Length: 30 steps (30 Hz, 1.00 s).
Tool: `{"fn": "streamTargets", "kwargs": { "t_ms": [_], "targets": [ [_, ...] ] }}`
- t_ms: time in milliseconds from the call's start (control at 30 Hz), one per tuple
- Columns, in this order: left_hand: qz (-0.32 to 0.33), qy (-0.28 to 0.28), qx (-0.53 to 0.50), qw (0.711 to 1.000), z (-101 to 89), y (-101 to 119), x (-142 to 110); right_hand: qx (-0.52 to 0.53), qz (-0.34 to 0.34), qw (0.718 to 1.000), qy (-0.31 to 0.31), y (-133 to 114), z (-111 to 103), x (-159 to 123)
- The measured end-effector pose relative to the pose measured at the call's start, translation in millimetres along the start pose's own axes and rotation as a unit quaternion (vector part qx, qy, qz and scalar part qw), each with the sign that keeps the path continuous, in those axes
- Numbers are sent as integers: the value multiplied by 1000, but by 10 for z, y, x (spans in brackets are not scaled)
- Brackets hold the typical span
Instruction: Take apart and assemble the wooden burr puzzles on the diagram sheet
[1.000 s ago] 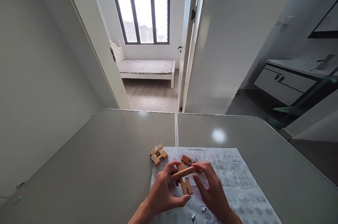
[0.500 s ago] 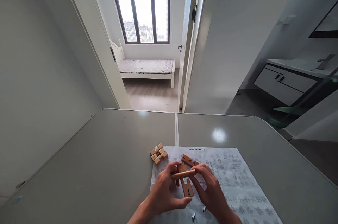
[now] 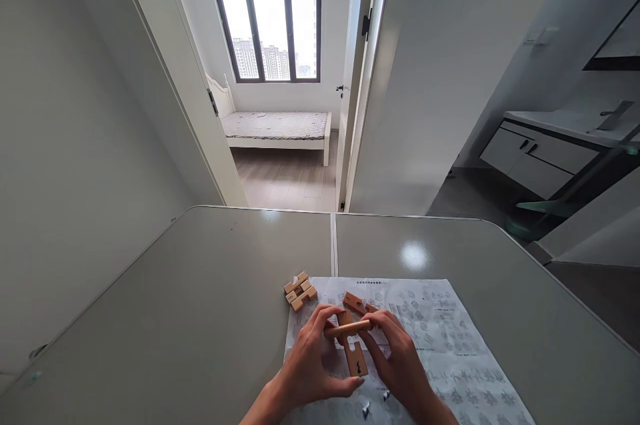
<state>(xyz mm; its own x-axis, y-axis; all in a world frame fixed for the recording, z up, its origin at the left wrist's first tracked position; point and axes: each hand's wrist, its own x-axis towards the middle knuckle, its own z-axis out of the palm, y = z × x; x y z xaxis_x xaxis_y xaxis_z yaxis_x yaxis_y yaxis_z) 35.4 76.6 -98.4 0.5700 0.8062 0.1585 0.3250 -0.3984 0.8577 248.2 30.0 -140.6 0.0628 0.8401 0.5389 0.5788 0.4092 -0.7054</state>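
Observation:
Between my hands are two notched wooden puzzle pieces, one crossing over the other. My left hand grips the lower puzzle piece lengthwise, fingers at its far end and thumb at its near end, which bears a dark mark. My right hand pinches the right end of the upper puzzle piece, a narrow bar lying crosswise. The left end of that bar reaches my left fingers. Just beyond my hands, more reddish wooden pieces lie on a printed sheet, partly hidden by my right hand.
An assembled cluster of lighter wooden pieces sits at the sheet's far left corner. Small white scraps lie near my right wrist. The grey table has a pale seam down its far half. Past it are a doorway and a bed.
The lower puzzle piece has shifted slightly, its notch showing a little differently beneath the crossbar. Both hands keep nearly the same pose.

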Motion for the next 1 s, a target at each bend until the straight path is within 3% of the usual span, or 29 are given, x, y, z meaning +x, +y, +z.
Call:
{"fn": "streamTargets", "kwargs": {
  "t_ms": [1000],
  "targets": [
    [43, -49, -22, 998, -7, 52, -18, -74, -23, 996, 41, -7, -2, -10]
  ]
}}
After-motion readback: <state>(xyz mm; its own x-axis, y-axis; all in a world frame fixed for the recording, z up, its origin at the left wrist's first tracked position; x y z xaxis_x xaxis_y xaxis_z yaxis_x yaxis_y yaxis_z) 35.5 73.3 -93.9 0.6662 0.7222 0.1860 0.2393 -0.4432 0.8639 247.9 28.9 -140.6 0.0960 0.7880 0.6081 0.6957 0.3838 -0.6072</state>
